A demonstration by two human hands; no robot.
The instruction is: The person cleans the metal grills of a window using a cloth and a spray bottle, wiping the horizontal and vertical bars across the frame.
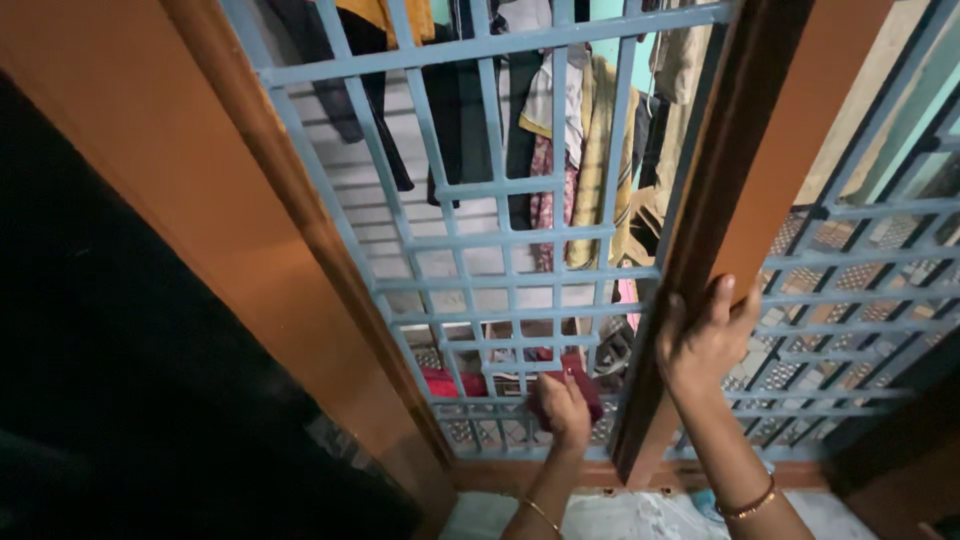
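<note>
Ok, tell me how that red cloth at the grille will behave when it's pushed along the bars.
The red cloth looks soft and bunched under the left hand, so it would probably fold, not slide stiffly. It seems light. It may snag on the blue grille.
</note>
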